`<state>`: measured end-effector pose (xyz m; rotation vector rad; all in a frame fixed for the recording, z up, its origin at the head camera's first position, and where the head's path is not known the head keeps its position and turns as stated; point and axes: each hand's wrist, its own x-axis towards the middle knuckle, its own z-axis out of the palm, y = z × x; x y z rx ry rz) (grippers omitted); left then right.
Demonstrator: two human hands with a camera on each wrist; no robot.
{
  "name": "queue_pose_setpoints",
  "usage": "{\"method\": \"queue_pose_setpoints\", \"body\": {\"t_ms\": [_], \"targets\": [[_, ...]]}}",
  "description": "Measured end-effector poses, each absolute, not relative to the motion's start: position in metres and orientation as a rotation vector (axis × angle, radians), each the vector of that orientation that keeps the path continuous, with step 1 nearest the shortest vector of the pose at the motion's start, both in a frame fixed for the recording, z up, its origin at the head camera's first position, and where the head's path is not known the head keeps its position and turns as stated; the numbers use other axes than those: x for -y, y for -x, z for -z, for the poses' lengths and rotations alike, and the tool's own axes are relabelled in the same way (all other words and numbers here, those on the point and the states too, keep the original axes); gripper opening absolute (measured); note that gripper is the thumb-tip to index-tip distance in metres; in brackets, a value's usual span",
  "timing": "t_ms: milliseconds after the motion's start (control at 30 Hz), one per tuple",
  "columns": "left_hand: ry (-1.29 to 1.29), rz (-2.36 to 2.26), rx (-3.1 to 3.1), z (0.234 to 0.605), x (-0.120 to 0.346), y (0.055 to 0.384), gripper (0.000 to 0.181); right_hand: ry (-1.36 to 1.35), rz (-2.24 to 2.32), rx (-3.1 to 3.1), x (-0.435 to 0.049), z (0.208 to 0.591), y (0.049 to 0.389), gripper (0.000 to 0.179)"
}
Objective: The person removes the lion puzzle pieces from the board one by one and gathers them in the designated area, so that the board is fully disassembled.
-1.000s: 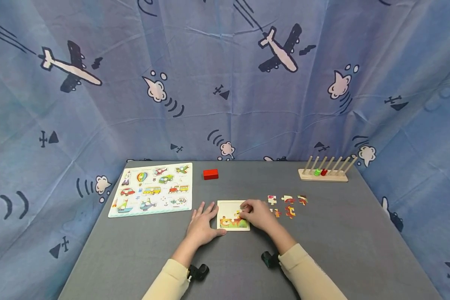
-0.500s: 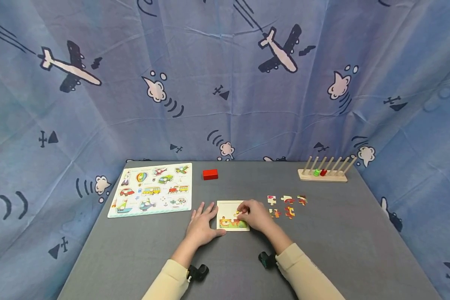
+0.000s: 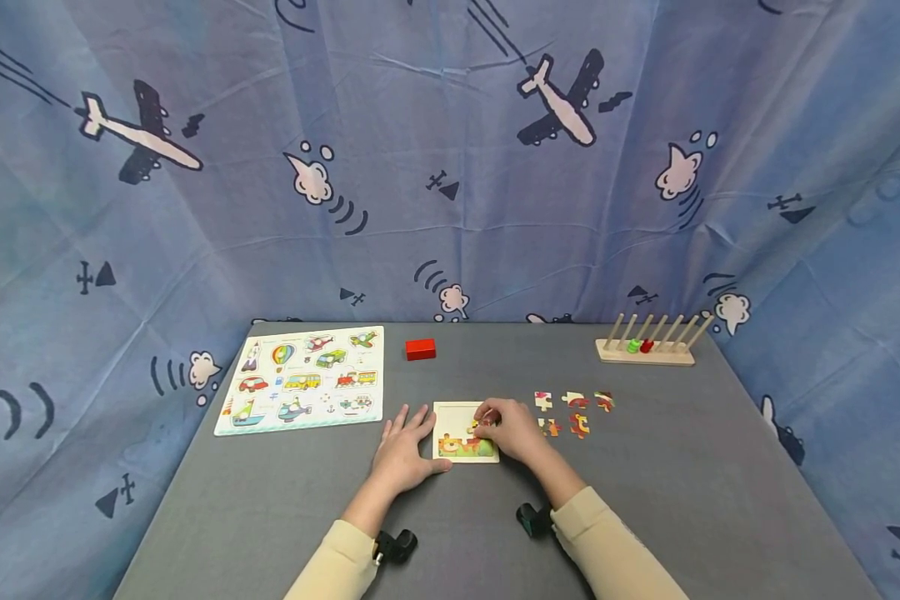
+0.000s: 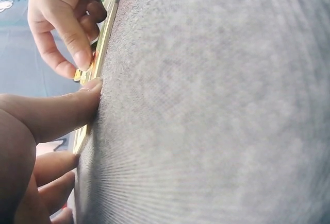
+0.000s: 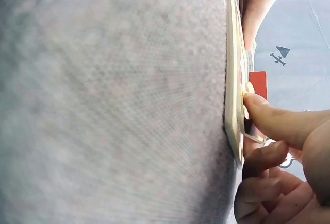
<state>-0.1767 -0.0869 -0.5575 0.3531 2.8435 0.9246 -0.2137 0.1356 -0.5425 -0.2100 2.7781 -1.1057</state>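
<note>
A small square jigsaw tray (image 3: 450, 414) lies on the grey table in front of me, with puzzle pieces showing an orange animal and green ground along its lower part. My left hand (image 3: 403, 457) lies against its left side, fingers spread, with the thumb at the lower edge. Over the tray's right half, my right hand (image 3: 516, 429) pinches a puzzle piece (image 4: 78, 74) between thumb and index finger; the left wrist view shows a yellow bit of it. The fingers hide most of that piece. Several loose puzzle pieces (image 3: 580, 426) lie right of the tray.
A picture board of vehicles (image 3: 318, 392) lies at the back left. Near the back stands a red block (image 3: 421, 349). A wooden peg stand (image 3: 645, 357) with green and red beads is at the back right. Behind the table hangs a blue patterned cloth (image 3: 450, 167).
My right hand shifted slightly left over the tray with the pinched puzzle piece, then stayed almost still. The left hand keeps its place at the tray's side.
</note>
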Motion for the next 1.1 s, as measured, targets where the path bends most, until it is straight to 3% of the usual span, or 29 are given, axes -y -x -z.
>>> {"method": "queue_pose_setpoints", "body": {"t_ms": [567, 1100], "targets": [[-0.361, -0.907, -2.857, 0.559, 0.087, 0.177, 0.090, 0.136, 1.320, -2.766, -0.146, 0.538, 0.214, 0.018], [-0.363, -0.921, -2.842, 0.559, 0.089, 0.176, 0.090, -0.008, 1.431, -2.804, -0.210, 0.517, 0.208, 0.027]]}}
